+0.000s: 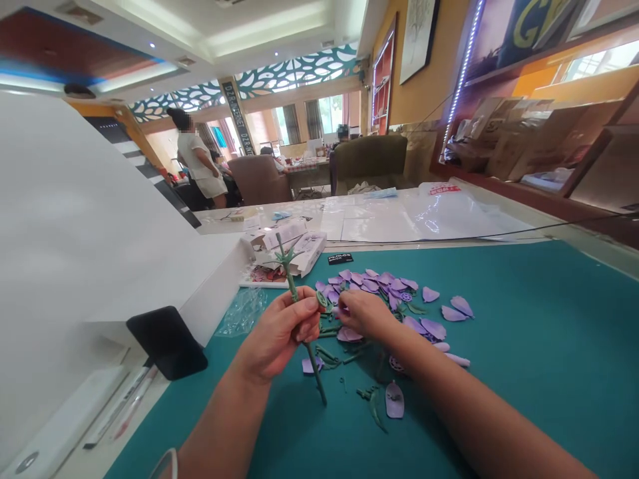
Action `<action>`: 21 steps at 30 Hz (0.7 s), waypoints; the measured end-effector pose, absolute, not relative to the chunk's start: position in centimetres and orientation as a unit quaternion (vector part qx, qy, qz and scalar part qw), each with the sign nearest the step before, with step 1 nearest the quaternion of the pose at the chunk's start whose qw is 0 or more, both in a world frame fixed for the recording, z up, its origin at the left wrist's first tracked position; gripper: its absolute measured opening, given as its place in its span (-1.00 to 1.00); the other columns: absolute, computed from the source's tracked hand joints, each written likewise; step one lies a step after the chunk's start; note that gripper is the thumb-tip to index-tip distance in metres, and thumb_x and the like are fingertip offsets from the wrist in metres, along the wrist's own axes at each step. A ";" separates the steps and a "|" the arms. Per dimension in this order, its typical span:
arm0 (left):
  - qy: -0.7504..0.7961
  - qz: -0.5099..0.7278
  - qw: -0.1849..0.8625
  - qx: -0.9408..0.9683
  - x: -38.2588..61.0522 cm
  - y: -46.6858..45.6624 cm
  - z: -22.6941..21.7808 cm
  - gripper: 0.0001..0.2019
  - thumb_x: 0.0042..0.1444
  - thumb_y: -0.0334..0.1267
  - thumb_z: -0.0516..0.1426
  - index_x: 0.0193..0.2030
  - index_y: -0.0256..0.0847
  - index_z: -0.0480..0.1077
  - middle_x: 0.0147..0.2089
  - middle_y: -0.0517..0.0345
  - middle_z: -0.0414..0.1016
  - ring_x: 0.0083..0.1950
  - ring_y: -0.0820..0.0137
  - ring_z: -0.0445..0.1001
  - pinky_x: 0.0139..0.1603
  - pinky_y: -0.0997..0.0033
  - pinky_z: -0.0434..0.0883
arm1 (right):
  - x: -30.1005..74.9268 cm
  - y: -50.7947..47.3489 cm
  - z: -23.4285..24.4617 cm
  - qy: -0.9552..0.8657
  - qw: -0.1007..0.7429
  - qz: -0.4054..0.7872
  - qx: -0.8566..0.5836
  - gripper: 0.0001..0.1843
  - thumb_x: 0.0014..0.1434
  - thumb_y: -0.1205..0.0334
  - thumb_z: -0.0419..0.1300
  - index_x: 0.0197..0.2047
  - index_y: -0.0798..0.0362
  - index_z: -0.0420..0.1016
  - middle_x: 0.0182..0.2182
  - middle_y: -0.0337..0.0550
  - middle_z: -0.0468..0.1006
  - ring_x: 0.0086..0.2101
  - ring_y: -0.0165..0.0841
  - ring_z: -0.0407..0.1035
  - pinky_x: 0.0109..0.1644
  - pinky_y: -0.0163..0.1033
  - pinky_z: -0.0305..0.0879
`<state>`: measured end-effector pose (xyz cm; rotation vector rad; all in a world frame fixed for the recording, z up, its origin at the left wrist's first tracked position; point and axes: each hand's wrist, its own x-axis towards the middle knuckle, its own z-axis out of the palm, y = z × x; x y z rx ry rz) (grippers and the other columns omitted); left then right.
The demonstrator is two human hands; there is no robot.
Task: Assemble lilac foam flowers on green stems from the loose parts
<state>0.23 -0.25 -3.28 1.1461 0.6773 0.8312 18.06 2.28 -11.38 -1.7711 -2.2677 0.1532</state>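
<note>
My left hand [292, 326] is closed around a green toy flower stem [317, 379], which stands tilted with its leafy top above my fingers. A small round green piece [322, 301] shows at the tip of my left thumb. My right hand [367, 311] is just to the right, over the pile, with its fingers drawn together; what they pinch is hidden. Around it lie purple petals [369, 285], green stem pieces [329, 330] and green leaves [377, 409]. One purple petal [394, 401] lies nearer me, with small green bits on it.
A teal mat [524, 332] covers the table. To the left are a black phone-like slab [167, 342], pens [120, 406], a clear plastic bag [244, 311] and a white box [312, 253]. A black card [340, 258] lies behind the petals. A person [202, 159] stands far back.
</note>
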 end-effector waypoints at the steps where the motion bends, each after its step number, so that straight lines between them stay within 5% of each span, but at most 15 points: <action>1: 0.306 0.373 0.707 0.518 0.2 -0.2 -3.4 -0.74 0.01 -0.18 0.25 -0.47 -0.21 0.25 -0.69 0.41 0.06 -0.61 0.59 -0.02 -0.53 0.52 0.08 | 18.5 2.0 -10.7 -0.773 0.150 0.059 -0.614 -0.85 0.23 0.26 0.11 -0.21 0.11 0.47 -0.31 -0.05 0.57 -0.31 -0.30 0.42 -0.29 -0.28 0.26; 9: 0.303 0.344 0.713 0.531 0.2 0.2 -3.9 -0.73 0.03 -0.16 0.25 -0.46 -0.21 0.24 -0.68 0.40 0.11 -0.62 0.60 -0.02 -0.54 0.50 0.03 | 21.4 -1.8 -4.8 -0.681 0.504 0.318 -0.427 -0.73 0.16 0.04 0.22 -0.23 0.08 0.52 -0.40 -0.16 0.54 -0.41 -0.42 0.37 -0.41 -0.31 0.29; 21: 0.304 0.332 0.704 0.550 0.5 -0.1 -3.8 -0.72 0.03 -0.13 0.24 -0.45 -0.22 0.23 -0.68 0.42 0.10 -0.62 0.62 -0.03 -0.55 0.52 0.00 | 20.0 -3.6 -3.4 -0.706 0.508 0.267 -0.415 -0.83 0.14 0.16 0.25 -0.28 0.07 0.57 -0.40 -0.18 0.57 -0.41 -0.43 0.38 -0.41 -0.33 0.30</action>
